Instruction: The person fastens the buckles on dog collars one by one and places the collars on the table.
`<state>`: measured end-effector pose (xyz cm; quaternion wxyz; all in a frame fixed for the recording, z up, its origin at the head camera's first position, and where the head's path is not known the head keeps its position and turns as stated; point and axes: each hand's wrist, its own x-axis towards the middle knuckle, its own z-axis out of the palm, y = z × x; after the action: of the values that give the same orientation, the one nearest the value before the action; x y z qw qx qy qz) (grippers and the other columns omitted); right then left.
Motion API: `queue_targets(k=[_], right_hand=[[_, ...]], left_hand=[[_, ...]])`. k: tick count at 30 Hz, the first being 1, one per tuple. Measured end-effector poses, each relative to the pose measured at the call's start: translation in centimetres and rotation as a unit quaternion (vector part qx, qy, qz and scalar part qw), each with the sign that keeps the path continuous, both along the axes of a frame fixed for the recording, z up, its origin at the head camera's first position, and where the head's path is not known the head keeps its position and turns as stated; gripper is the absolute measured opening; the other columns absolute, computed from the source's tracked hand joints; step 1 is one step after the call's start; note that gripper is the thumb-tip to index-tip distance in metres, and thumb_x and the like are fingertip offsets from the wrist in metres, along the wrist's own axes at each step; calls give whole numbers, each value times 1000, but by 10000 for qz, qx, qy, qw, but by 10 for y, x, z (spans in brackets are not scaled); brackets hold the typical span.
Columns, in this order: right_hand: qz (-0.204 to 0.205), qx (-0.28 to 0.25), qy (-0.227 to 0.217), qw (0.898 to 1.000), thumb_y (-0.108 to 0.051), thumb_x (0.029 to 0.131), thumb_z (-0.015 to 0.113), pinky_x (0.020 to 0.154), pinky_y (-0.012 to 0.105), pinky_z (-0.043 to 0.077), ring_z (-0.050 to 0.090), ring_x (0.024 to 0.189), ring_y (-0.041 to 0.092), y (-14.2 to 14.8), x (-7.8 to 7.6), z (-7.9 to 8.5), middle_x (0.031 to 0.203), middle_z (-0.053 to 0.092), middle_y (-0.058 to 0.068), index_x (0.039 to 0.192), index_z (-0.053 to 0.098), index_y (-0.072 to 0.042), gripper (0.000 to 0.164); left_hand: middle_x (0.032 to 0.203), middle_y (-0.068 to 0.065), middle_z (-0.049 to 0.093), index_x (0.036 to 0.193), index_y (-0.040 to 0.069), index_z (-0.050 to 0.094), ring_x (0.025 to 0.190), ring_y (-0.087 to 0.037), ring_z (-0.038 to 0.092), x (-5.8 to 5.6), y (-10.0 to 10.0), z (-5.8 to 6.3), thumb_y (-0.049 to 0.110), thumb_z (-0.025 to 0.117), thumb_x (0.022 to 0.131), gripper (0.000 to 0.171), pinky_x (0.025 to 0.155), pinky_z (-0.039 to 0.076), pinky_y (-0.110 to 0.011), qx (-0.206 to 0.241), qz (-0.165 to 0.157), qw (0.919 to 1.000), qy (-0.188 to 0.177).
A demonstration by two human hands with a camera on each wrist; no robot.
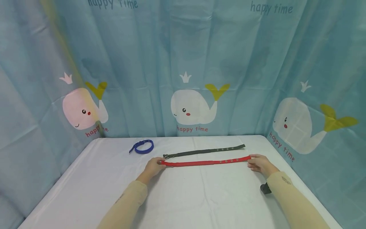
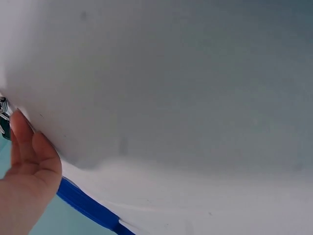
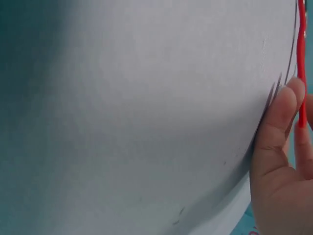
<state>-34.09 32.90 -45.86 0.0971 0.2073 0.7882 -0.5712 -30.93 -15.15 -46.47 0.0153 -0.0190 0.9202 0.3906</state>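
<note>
Long, flat red strap point(image 1: 197, 163) with round eyelets point(image 1: 226, 161), ends in the pinch of both hands point(image 1: 153, 167) point(image 1: 259, 164)

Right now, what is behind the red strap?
Behind the red strap, a dark strap lies on the white cloth; a blue looped strap is farther left. Cloth directly beneath the red strap is covered.

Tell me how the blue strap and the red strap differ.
The blue strap is curled into a loop, while the red strap is stretched nearly straight. The blue strap lies apart from both hands; the red strap is held near its two ends by the left hand and right hand. Both are narrow bands.
</note>
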Motion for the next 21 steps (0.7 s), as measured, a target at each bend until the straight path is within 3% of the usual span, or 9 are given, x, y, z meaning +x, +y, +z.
queue_targets(k=[4, 8, 14, 18, 21], right_hand=[[-80, -163, 174, 9997, -6, 97, 56, 67, 26, 55, 62, 70, 15, -2, -1, 1, 92, 63, 12, 144, 31, 8, 55], [18, -509, 325, 9982, -10, 99, 56, 68, 26, 54, 59, 73, 17, -3, 0, 3, 97, 60, 13, 146, 28, 6, 57], [418, -1147, 522, 9911, -16, 98, 59, 74, 26, 51, 55, 82, 16, -5, 4, 7, 111, 55, 12, 152, 20, 2, 69], [771, -1082, 640, 9891, -19, 98, 59, 71, 25, 48, 53, 80, 16, -8, 5, 8, 118, 52, 14, 153, 19, -1, 70], [982, -923, 744, 9881, -20, 99, 58, 68, 25, 47, 53, 77, 16, -8, 5, 5, 109, 55, 11, 151, 25, -1, 64]], left_hand=[[113, -18, 59, 121, 2, 64, 95, -28, 57, 2, -1, 1, 6, 68, 89, 32, 77, 51, -37, 350, 115, 9992, -173], [109, -16, 58, 122, 2, 63, 83, -21, 56, 3, -1, 1, 5, 67, 89, 33, 65, 50, -28, 668, 164, 9973, -268], [101, -14, 59, 121, -1, 63, 78, -19, 56, 3, 1, -1, -1, 67, 87, 34, 64, 49, -27, 1005, 165, 9947, -145], [100, -15, 62, 119, -3, 64, 80, -21, 56, 4, 3, -1, -2, 68, 86, 32, 65, 50, -28, 1146, 242, 9931, -77], [100, -14, 65, 118, -4, 64, 82, -21, 58, 5, 4, 0, 2, 68, 87, 32, 67, 49, -29, 1285, 321, 9911, -139]])
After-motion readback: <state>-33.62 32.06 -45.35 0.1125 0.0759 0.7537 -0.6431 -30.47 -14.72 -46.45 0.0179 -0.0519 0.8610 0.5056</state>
